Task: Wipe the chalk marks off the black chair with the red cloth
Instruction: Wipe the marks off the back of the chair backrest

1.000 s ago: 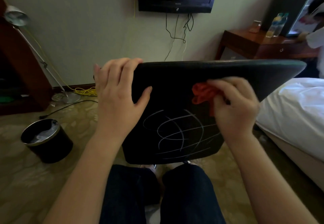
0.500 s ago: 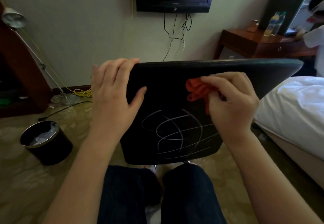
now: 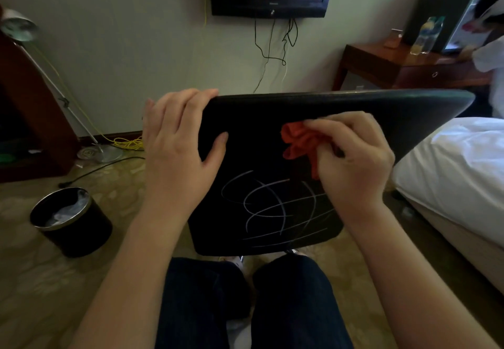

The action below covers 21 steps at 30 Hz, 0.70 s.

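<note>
The black chair back (image 3: 256,122) stands in front of me, its rear face toward me. White chalk marks (image 3: 275,209), looping scribbles, cover its lower middle. My left hand (image 3: 177,149) grips the chair's upper left corner, fingers over the top edge and thumb on the face. My right hand (image 3: 351,155) is closed on a bunched red cloth (image 3: 297,141), pressed against the chair face just above the right end of the scribbles.
A black waste bin (image 3: 71,223) stands on the carpet at left. A floor lamp (image 3: 19,28) and yellow cable (image 3: 128,142) lie behind it. A bed with white sheets (image 3: 452,171) is at right, a wooden desk (image 3: 403,62) with another person beyond. My knees (image 3: 245,294) are below the chair.
My right hand with the red cloth has shifted a little to the left across the chair face. The left hand keeps its hold on the corner. The chalk marks look unchanged.
</note>
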Tool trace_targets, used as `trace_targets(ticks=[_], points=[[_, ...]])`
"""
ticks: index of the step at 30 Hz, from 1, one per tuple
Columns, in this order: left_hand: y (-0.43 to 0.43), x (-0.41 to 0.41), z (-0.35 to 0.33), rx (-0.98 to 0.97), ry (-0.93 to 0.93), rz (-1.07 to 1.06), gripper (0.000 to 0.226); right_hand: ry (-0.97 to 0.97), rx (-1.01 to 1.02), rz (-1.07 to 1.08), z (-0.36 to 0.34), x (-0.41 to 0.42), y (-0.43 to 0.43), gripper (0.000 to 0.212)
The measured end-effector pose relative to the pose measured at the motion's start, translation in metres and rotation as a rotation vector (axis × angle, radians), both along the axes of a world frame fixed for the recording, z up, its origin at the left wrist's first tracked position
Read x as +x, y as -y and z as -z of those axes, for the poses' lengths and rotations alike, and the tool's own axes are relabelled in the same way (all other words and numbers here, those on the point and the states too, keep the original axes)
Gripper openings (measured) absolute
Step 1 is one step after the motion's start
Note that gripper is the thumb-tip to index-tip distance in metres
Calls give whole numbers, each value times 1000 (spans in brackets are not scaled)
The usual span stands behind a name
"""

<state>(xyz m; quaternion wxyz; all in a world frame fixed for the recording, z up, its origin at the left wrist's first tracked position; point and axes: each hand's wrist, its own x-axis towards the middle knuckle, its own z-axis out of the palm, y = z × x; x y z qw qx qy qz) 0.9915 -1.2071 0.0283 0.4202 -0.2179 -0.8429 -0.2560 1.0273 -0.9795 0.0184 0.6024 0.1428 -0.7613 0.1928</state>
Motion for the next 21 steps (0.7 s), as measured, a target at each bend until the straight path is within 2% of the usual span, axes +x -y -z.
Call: trace_targets(ticks=[2, 5, 8, 10, 14, 16, 19, 21], points=[[-2, 0, 1, 16, -10, -5, 46, 4, -12, 33, 14, -6, -1, 21], [-3, 0, 0, 18, -22, -3, 46, 228, -7, 87, 70, -22, -10, 31], [-2, 0, 0, 3, -26, -8, 47, 402, 27, 112, 91, -27, -12, 26], [-2, 3, 2, -10, -40, -11, 48, 334, 52, 85, 71, -18, -7, 25], [1, 0, 2, -40, -43, -7, 50, 4, -7, -24, 1, 2, 6, 18], [1, -1, 1, -54, -58, -15, 49, -28, -17, -2, 7, -3, 6, 18], [4, -5, -2, -84, -72, -2, 51, 215, -28, 70, 64, -22, 1, 32], [11, -8, -5, -92, -89, 61, 50, 354, 4, 80, 83, -27, -4, 33]])
